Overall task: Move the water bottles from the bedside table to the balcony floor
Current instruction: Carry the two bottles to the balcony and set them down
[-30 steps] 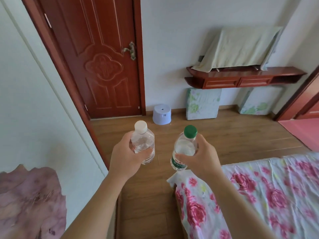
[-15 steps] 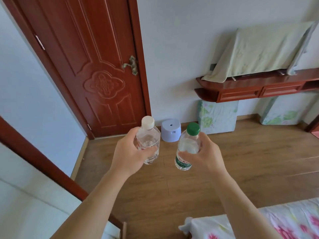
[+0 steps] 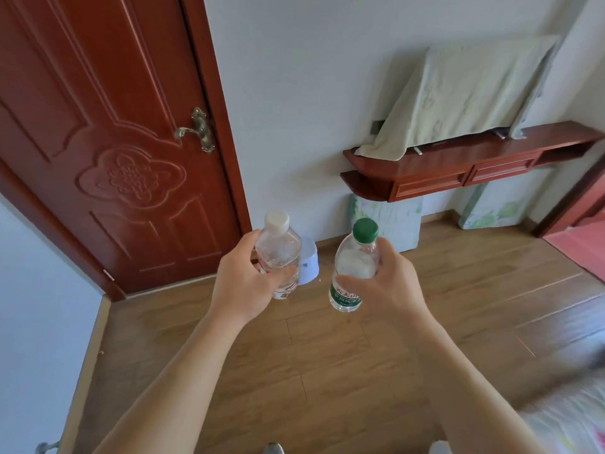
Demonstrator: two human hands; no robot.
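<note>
My left grip (image 3: pixel 248 276) clamps a clear white-capped plastic bottle (image 3: pixel 278 249), my right grip (image 3: pixel 384 285) a clear green-capped plastic bottle (image 3: pixel 356 262); I'd carry both upright, apart.

1. The bed (image 3: pixel 569 421) with pink flowers slides away. A second ago it filled the bottom right corner. Now only a blurry bit shows there.
2. The pinkish-brown thing at the bottom left is gone from view.
3. The red door (image 3: pixel 98 142) looks bigger and fills the top left.
4. The little purple stool (image 3: pixel 309 265) stood clear above the bottles before. Now the white-cap bottle (image 3: pixel 278 253) in the left hand (image 3: pixel 242 283) hides part of it.
5. More wood floor (image 3: pixel 327 371) shows, and two pale things (image 3: pixel 273 448) peek in at the bottom edge.
</note>
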